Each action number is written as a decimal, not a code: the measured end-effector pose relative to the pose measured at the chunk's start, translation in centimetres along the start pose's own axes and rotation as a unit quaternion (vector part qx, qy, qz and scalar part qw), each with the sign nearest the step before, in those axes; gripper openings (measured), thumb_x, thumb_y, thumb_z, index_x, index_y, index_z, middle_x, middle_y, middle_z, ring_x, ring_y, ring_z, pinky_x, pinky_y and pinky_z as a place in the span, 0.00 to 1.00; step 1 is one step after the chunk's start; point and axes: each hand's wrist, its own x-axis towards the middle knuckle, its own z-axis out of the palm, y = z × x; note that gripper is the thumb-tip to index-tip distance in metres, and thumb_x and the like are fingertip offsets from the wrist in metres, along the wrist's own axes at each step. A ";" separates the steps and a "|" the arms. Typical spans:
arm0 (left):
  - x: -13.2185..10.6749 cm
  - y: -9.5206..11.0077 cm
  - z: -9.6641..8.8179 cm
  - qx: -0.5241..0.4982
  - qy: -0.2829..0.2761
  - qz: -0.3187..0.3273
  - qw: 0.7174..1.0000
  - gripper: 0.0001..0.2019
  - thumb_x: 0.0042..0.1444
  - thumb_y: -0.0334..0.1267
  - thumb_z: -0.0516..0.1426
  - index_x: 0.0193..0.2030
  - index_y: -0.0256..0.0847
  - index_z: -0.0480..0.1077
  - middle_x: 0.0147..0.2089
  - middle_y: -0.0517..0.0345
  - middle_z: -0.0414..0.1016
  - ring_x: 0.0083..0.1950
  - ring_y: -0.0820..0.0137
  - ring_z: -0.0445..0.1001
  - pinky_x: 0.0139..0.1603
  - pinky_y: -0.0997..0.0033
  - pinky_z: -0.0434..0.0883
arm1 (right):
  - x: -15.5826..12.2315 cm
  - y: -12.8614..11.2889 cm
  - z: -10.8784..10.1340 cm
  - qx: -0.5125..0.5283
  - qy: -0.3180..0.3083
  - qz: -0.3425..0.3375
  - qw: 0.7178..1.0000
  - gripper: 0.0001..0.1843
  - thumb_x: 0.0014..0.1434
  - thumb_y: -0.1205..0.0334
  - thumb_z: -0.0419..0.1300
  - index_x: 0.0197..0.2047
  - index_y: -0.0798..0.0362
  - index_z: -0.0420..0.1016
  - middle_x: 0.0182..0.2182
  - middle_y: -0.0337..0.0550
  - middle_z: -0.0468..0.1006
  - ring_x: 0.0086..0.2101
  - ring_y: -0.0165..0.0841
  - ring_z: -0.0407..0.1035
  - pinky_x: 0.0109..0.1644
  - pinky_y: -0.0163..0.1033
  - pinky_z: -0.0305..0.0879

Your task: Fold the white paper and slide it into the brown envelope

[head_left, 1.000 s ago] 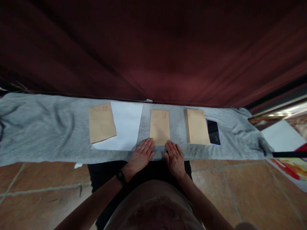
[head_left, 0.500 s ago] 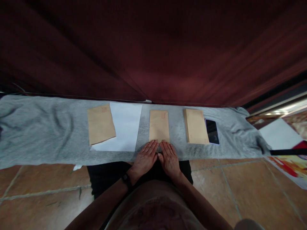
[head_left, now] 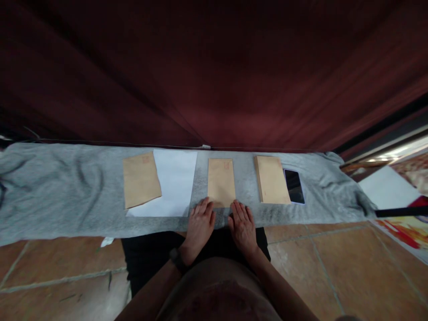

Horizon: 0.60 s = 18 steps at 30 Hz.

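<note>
A single brown envelope (head_left: 221, 180) with a small red print lies flat in front of me on the grey cloth (head_left: 80, 200). At its lower left corner rests my left hand (head_left: 201, 221), fingers stretched out flat. My right hand (head_left: 242, 224) lies flat at the lower right corner, fingers extended. Neither hand grips anything. To the right is a neat stack of brown envelopes (head_left: 273, 180). On the left, more brown envelopes (head_left: 141, 180) partly cover a sheet of white paper (head_left: 177, 183).
A phone (head_left: 294, 186) with a dark screen lies against the right stack. Behind the cloth-covered surface hangs a dark red curtain (head_left: 214, 80). Further right are a white sheet (head_left: 388, 189) and a colourful printed sheet (head_left: 404, 232). Below is a tiled floor (head_left: 301, 258).
My hands, close together at the envelope's lower edge before, have moved apart to its two lower corners. The view has shifted slightly. The envelopes, paper and phone keep their places.
</note>
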 end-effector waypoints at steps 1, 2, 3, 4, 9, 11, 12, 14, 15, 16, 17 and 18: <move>0.3 0.2 0.2 -0.004 0.011 -0.013 1.000 0.17 0.66 0.34 0.51 0.60 0.41 0.70 0.62 0.43 0.73 0.58 0.53 0.74 0.56 0.50 0.72 | 0.0 -0.1 0.0 -0.001 0.007 0.001 1.000 0.26 0.72 0.62 0.49 0.71 0.58 0.61 0.66 0.56 0.68 0.66 0.45 0.61 0.71 0.56 0.53; 0.6 0.5 0.4 -0.010 0.022 -0.025 0.999 0.18 0.65 0.33 0.52 0.60 0.40 0.69 0.60 0.43 0.74 0.57 0.53 0.74 0.55 0.50 0.73 | 0.1 -0.2 0.1 -0.003 0.014 0.001 1.000 0.26 0.72 0.63 0.49 0.70 0.59 0.62 0.65 0.56 0.68 0.66 0.45 0.61 0.71 0.57 0.53; 0.9 0.6 0.6 -0.019 0.032 -0.038 0.999 0.19 0.63 0.32 0.52 0.61 0.40 0.69 0.58 0.42 0.75 0.56 0.53 0.74 0.55 0.50 0.73 | 0.2 -0.3 0.1 -0.003 0.021 0.000 1.000 0.26 0.72 0.63 0.49 0.70 0.59 0.62 0.65 0.56 0.69 0.65 0.45 0.62 0.71 0.57 0.53; 1.2 0.7 0.8 -0.029 0.040 -0.051 0.997 0.21 0.62 0.30 0.53 0.62 0.38 0.68 0.56 0.41 0.75 0.55 0.53 0.73 0.55 0.50 0.73 | 0.3 -0.4 0.1 -0.004 0.029 0.001 1.000 0.26 0.71 0.64 0.50 0.69 0.59 0.63 0.64 0.56 0.70 0.65 0.45 0.62 0.70 0.57 0.54; 2.5 0.2 1.5 -0.093 0.058 -0.113 0.988 0.27 0.58 0.29 0.55 0.66 0.38 0.64 0.48 0.45 0.74 0.49 0.55 0.74 0.51 0.51 0.75 | 1.0 -0.8 0.4 0.007 0.052 0.008 0.999 0.25 0.70 0.65 0.49 0.67 0.59 0.66 0.59 0.56 0.75 0.63 0.45 0.64 0.68 0.56 0.57; 3.1 -0.4 1.8 -0.138 0.052 -0.141 0.979 0.29 0.57 0.30 0.57 0.67 0.40 0.62 0.45 0.48 0.74 0.45 0.58 0.76 0.47 0.55 0.76 | 1.3 -1.0 0.6 0.005 0.051 0.012 0.999 0.24 0.69 0.66 0.49 0.65 0.59 0.69 0.58 0.56 0.76 0.61 0.46 0.65 0.66 0.55 0.59; 3.4 -0.9 1.9 -0.170 0.046 -0.157 0.972 0.30 0.56 0.31 0.58 0.67 0.41 0.62 0.43 0.51 0.75 0.42 0.60 0.76 0.44 0.57 0.76 | 1.4 -1.1 0.7 0.000 0.049 0.015 0.999 0.23 0.69 0.67 0.49 0.64 0.59 0.70 0.57 0.57 0.76 0.60 0.47 0.66 0.64 0.55 0.61; 3.9 -1.7 2.2 -0.247 0.033 -0.190 0.950 0.32 0.55 0.33 0.59 0.68 0.40 0.60 0.36 0.59 0.74 0.35 0.65 0.76 0.38 0.63 0.76 | 1.5 -1.3 0.9 -0.009 0.044 0.020 0.999 0.23 0.68 0.67 0.50 0.63 0.59 0.71 0.56 0.58 0.76 0.58 0.48 0.67 0.61 0.54 0.63; 4.1 -2.0 2.4 -0.288 0.029 -0.204 0.935 0.34 0.54 0.34 0.60 0.68 0.39 0.59 0.32 0.63 0.72 0.32 0.66 0.75 0.36 0.65 0.75 | 1.5 -1.4 0.9 -0.013 0.042 0.022 0.999 0.23 0.67 0.67 0.50 0.63 0.59 0.71 0.56 0.58 0.76 0.56 0.48 0.67 0.59 0.53 0.64; 4.3 -2.2 2.5 -0.328 0.027 -0.214 0.920 0.34 0.54 0.34 0.60 0.69 0.39 0.58 0.29 0.65 0.71 0.30 0.68 0.74 0.35 0.66 0.75 | 1.6 -1.5 1.0 -0.015 0.040 0.022 0.999 0.23 0.67 0.67 0.51 0.63 0.58 0.70 0.55 0.58 0.76 0.55 0.49 0.67 0.58 0.53 0.65; 4.5 -2.2 2.5 -0.366 0.026 -0.217 0.905 0.34 0.54 0.34 0.60 0.68 0.39 0.58 0.28 0.67 0.70 0.29 0.69 0.74 0.34 0.67 0.75 | 1.6 -1.5 1.0 -0.015 0.038 0.022 0.999 0.23 0.67 0.66 0.51 0.64 0.57 0.69 0.55 0.58 0.76 0.54 0.49 0.68 0.57 0.53 0.65; 4.7 -1.9 2.4 -0.400 0.024 -0.212 0.891 0.33 0.55 0.34 0.60 0.68 0.39 0.58 0.28 0.67 0.70 0.30 0.69 0.74 0.34 0.67 0.75 | 1.8 -1.5 1.0 -0.014 0.037 0.023 0.999 0.24 0.68 0.64 0.51 0.65 0.57 0.68 0.55 0.58 0.76 0.53 0.49 0.68 0.56 0.53 0.66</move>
